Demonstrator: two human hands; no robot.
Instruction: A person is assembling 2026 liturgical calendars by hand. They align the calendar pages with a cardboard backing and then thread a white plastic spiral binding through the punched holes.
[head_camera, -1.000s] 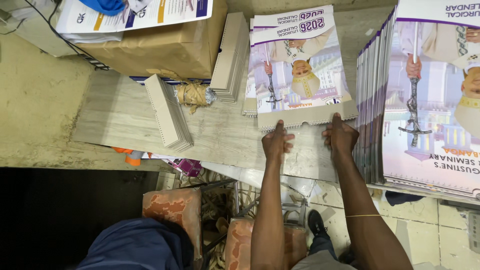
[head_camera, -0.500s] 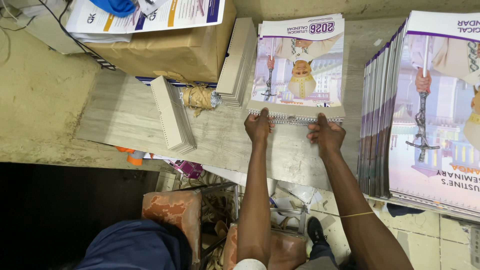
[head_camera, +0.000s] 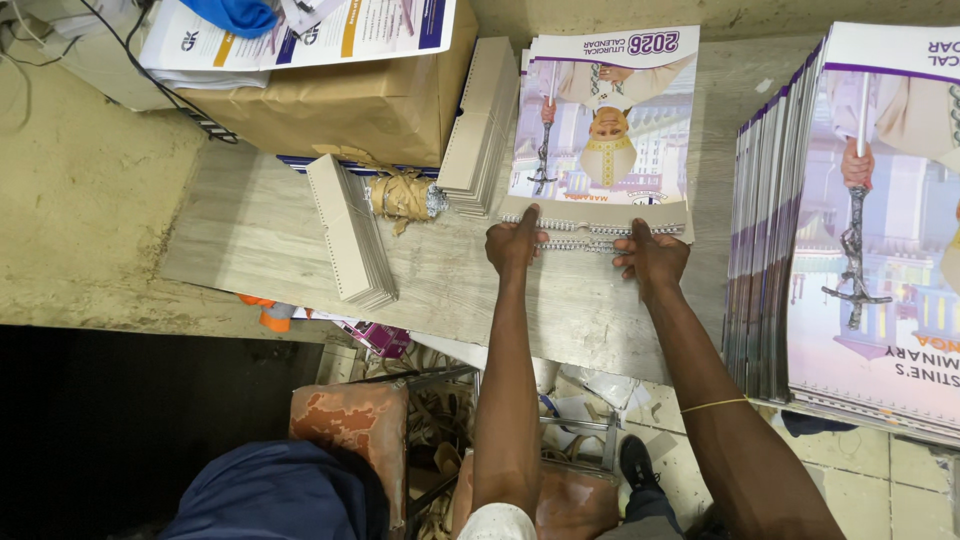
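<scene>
A printed wall calendar (head_camera: 610, 130) with a purple-tinted cover picture lies on the wooden worktop (head_camera: 260, 240), its wire-bound edge (head_camera: 590, 230) toward me. My left hand (head_camera: 515, 243) presses on the left end of that wire binding, thumb up on the cover. My right hand (head_camera: 652, 258) grips the right end of the same edge. A thin band circles my right forearm (head_camera: 714, 405). Whether a second wire strip lies under the edge is unclear.
A tall pile of the same calendars (head_camera: 850, 230) stands at the right. Two stacks of pale punched strips (head_camera: 350, 235) (head_camera: 480, 130) and a brown-paper bundle (head_camera: 400, 195) lie left of the calendar. A cardboard box (head_camera: 340, 100) sits behind. Worn stool seat (head_camera: 350, 420) below.
Both hands have moved forward and slightly left with the calendar's bound edge, from the worktop's near part toward the back. The view has shifted with them.
</scene>
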